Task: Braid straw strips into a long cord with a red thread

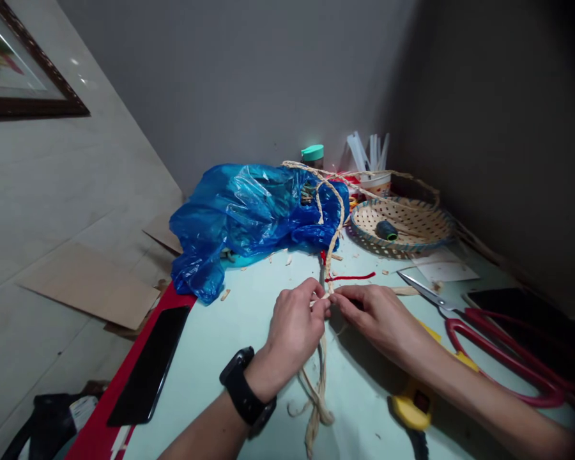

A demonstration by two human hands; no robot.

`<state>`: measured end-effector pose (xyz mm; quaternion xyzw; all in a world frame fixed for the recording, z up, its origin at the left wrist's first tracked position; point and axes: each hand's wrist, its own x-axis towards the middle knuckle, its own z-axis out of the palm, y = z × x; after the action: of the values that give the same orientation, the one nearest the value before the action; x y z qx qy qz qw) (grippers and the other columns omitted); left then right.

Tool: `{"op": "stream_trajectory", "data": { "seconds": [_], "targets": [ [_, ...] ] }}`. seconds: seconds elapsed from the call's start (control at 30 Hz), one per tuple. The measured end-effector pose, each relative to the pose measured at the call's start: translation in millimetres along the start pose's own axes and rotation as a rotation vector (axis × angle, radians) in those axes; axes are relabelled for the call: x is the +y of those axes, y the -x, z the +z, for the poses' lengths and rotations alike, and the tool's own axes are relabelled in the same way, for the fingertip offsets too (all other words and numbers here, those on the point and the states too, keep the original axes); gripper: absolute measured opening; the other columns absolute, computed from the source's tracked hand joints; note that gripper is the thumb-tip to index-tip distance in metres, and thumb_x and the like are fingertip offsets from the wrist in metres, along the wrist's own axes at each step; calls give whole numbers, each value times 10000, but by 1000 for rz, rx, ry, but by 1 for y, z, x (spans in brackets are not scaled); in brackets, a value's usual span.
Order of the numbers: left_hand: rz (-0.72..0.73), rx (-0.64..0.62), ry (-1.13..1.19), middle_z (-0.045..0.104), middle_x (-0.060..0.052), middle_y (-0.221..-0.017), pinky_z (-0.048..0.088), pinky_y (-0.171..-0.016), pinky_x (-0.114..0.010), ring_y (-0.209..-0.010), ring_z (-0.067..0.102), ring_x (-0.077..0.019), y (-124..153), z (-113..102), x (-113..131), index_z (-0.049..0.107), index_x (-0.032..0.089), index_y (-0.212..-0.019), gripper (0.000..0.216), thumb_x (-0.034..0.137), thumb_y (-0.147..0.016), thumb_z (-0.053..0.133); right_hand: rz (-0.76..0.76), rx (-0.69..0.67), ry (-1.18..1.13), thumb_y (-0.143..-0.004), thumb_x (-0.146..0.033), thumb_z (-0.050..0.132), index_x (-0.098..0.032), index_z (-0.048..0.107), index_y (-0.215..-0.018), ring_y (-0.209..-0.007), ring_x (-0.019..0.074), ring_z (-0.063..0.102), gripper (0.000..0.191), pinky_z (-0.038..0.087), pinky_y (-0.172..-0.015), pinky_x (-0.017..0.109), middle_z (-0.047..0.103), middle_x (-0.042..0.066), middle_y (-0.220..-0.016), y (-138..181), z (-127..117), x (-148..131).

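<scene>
A pale braided straw cord [337, 230] runs from the pile at the back down to my hands. My left hand [297, 319] pinches it near its lower end from the left. From the right, my right hand [371, 313] pinches the same spot, thumb and forefinger together. The two sets of fingertips nearly meet and partly hide the strands between them. Below my hands, loose straw strands [322, 406] hang down and gather on the pale table top. Just beyond my fingers lies a thin fuzzy red strip [352, 277].
A blue plastic bag [249, 204] stands behind. At right are a woven basket [412, 223] holding a dark thread spool [386, 230], red-handled scissors [498, 351] and a yellow-and-black tool [412, 406]. A black phone [151, 364] lies along the left edge; a cup [376, 184] holds clear sticks.
</scene>
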<state>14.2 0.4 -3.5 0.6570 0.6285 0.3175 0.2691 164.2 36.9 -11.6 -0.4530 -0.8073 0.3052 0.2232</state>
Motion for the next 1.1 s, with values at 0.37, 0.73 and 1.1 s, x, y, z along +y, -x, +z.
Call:
{"op": "stream_trajectory", "data": {
  "seconds": [0.37,0.73,1.1],
  "targets": [
    [118,156,-65,606,-30,-740,370,-653,-266,-718,546,-160,3,1,3,654,184,-710,143,176,-811,553,2,62,1,-867,-331,443,-173,540,-565,-494,115,397,355,244,-497,266,508,-11,-498,3,-3,4],
    [454,305,-644,578,-72,-780,416,-593,-314,-713,541,-208,28,41,5,599,125,-867,206,8,-815,438,8,-47,-350,-868,-349,418,-170,529,-600,-588,134,433,341,351,-565,250,511,-12,-597,2,-2,8],
    [87,273,28,622,-71,-813,419,-752,-304,-793,567,-177,6,4,8,623,173,-765,188,156,-843,452,43,-27,-424,-866,-306,416,-179,573,-610,-599,138,489,326,366,-566,235,554,-3,-608,4,-1,8]
  ]
}}
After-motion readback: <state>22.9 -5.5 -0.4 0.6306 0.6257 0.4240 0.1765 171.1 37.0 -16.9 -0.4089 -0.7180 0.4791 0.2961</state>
